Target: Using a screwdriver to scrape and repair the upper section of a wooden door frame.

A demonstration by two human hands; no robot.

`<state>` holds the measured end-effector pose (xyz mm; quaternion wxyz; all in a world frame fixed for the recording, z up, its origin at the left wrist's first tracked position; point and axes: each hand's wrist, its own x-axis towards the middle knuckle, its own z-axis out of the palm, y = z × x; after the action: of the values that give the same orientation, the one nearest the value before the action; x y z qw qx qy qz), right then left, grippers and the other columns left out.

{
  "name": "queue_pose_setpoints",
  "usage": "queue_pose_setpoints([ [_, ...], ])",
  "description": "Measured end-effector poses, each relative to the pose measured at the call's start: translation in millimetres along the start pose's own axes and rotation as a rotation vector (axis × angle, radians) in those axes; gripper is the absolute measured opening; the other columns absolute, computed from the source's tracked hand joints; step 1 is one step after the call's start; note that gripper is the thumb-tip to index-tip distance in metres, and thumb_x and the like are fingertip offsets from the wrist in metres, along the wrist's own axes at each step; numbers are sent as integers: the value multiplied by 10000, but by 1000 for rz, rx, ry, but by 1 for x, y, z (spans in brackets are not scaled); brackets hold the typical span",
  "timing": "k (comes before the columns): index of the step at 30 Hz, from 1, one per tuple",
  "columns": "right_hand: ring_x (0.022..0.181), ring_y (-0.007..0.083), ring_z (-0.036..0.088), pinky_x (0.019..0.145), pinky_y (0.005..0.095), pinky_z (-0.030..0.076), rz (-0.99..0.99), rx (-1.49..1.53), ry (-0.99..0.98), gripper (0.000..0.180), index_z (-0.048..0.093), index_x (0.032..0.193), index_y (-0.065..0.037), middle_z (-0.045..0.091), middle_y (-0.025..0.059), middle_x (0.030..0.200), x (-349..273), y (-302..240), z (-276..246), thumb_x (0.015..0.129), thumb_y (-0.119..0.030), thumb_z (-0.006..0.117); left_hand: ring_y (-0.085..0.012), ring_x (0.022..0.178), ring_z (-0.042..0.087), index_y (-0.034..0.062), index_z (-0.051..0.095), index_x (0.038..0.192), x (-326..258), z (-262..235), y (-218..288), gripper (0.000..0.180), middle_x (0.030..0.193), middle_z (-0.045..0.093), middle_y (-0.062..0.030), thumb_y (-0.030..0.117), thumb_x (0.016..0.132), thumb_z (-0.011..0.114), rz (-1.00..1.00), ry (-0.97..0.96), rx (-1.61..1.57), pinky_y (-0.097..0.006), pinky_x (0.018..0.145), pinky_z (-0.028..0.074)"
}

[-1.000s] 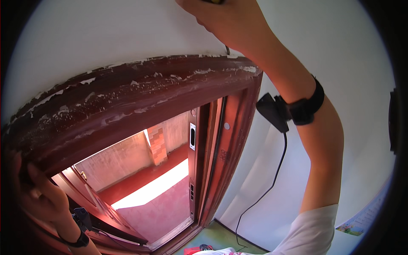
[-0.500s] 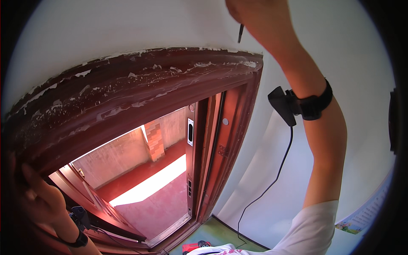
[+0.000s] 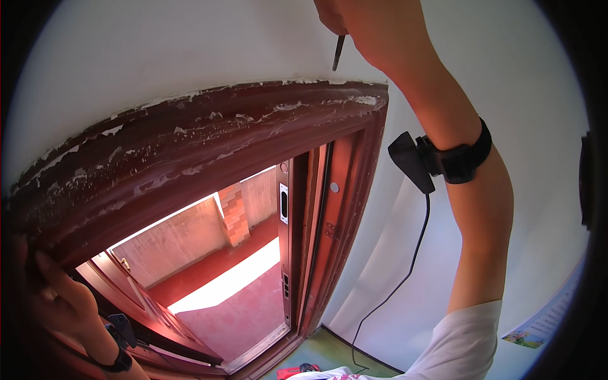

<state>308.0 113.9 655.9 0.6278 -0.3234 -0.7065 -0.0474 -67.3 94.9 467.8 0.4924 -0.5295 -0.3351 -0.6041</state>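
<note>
Thin tool (image 3: 338, 53) below right hand (image 3: 354, 16), above door frame (image 3: 209, 136)

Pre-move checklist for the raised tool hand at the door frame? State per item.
1. Right hand has a grip on the thin dark tool: ok, though the hand is cut off by the picture's top edge.
2. Tool tip at the white wall, just above the dark red wooden door frame: ok; actual contact cannot tell.
3. Left hand braced on the frame's left side: ok.
4. Black wrist strap with cable hanging free of the tool: ok.
5. Frame's paint sound: not ok, flaking along the top.
6. Footing: cannot tell.
</note>
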Motion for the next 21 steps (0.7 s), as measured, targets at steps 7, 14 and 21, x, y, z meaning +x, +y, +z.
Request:
queue_pose_setpoints([
  [7, 443, 79, 446, 409, 254, 362, -12, 31, -54, 249, 559, 680, -57, 511, -3, 563, 3, 15, 0, 889, -173, 630, -284, 1032, 632, -114, 583, 1172, 3, -2, 3, 243, 1181, 603, -227, 21, 984, 509, 23, -29, 24, -329, 893, 548],
  [14, 458, 85, 451, 430, 253, 363, -59, 39, -53, 251, 560, 679, -55, 509, -4, 564, 6, 20, -3, 887, -172, 639, -292, 1047, 626, -114, 583, 1173, 1, 2, 2, 245, 1182, 603, -229, 18, 980, 509, 17, 7, 10, -339, 913, 537],
  [21, 439, 79, 439, 410, 253, 352, 37, -37, -18, 258, 561, 687, -53, 498, -12, 548, 0, -1, -3, 886, -185, 656, -300, 1069, 621, -108, 585, 1175, 0, -2, -6, 243, 1179, 612, -220, 15, 975, 520, 32, 27, 53, -351, 934, 522],
])
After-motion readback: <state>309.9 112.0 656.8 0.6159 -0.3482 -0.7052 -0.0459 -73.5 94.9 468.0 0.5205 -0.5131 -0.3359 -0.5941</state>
